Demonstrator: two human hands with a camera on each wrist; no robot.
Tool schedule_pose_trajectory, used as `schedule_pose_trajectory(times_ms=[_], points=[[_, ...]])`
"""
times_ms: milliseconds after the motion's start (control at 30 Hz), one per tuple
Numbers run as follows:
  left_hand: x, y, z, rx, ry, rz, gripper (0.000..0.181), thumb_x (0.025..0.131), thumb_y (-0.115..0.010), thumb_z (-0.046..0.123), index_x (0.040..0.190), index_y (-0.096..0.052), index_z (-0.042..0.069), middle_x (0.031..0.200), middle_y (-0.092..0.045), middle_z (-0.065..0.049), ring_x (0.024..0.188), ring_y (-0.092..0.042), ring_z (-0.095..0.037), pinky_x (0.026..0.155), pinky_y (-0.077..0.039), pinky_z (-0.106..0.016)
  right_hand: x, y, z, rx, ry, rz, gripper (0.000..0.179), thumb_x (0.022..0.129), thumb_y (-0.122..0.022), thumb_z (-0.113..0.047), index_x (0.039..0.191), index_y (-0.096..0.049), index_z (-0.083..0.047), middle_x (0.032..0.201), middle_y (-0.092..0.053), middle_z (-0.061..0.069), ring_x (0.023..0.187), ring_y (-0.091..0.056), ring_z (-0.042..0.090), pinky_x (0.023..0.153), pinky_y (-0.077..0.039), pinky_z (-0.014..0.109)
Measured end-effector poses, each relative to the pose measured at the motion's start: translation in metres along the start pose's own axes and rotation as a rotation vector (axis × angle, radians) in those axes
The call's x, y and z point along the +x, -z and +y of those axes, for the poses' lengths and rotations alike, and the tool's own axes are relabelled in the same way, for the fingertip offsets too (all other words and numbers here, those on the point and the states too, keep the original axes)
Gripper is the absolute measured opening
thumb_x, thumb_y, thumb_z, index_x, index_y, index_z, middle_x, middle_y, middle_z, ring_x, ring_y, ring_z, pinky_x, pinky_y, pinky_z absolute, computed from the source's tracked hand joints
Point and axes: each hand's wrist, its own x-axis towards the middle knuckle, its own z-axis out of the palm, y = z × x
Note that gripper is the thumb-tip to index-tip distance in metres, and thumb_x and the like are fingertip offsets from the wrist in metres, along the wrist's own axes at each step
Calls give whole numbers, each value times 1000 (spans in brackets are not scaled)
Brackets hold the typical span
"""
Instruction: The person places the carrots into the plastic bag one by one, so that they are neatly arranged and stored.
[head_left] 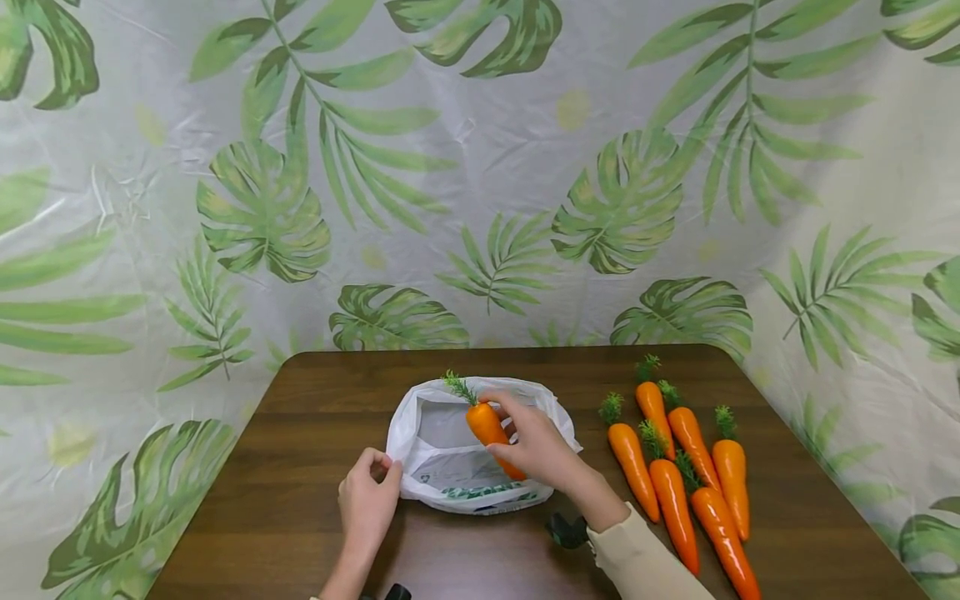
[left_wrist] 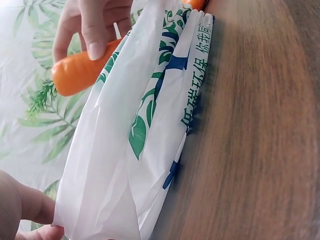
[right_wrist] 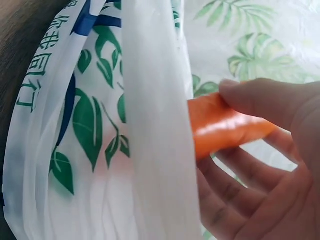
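Observation:
A white plastic bag [head_left: 411,433] with green leaf print stands on the table with its mouth spread upward. My left hand [head_left: 369,493] pinches the bag's left rim between thumb and fingers. In my right hand [head_left: 542,442] is an orange carrot [head_left: 487,423] with a green leafy top, its tip pointing down into the bag's mouth. The right wrist view shows thumb and fingers around the carrot [right_wrist: 220,125], its lower part hidden behind the bag's wall [right_wrist: 155,120]. From the left wrist view, the carrot [left_wrist: 82,72] slants over the rim.
Several more carrots [head_left: 673,508] with green tops lie grouped on the right side of the brown wooden table [head_left: 315,417], beside my right forearm. A leaf-patterned curtain [head_left: 495,183] hangs behind the table's far edge.

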Motion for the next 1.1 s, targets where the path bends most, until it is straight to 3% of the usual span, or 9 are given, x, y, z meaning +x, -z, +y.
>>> schedule_pose_trajectory(times_ms=[233,633,900,1100], points=[[1,-1,-1,-1,-4,8,14,84,-75,15,78,-63,16,82,-73,-4,85,-69,-31,75,-46,-48,-2,-5,2,-96,29,-114,64,82,-83,-13,138,-54,-25,112,-67,-1,84,-62,12,73,-52,30],[0,-1,0,-12,-20,21,13,84,-75,14,79,-63,16,83,-74,-5,85,-69,-31,75,-46,-49,-2,-13,11,-164,122,-215,59,79,-86,-10,131,-64,-26,107,-70,-7,85,-61,10,79,-51,29],[-1,-1,3,-12,-25,23,13,84,-74,14,79,-62,16,86,-75,-6,91,-70,-34,77,-47,-51,-1,-19,15,-185,116,-311,57,79,-83,-5,129,-67,-25,112,-69,-10,100,-63,8,87,-51,30],[-1,-1,2,-22,-44,35,14,84,-74,12,79,-62,15,86,-75,-6,91,-71,-34,77,-46,-52,0,-19,14,-195,151,-346,53,76,-79,3,121,-73,-24,109,-70,-12,95,-65,10,81,-51,25]])
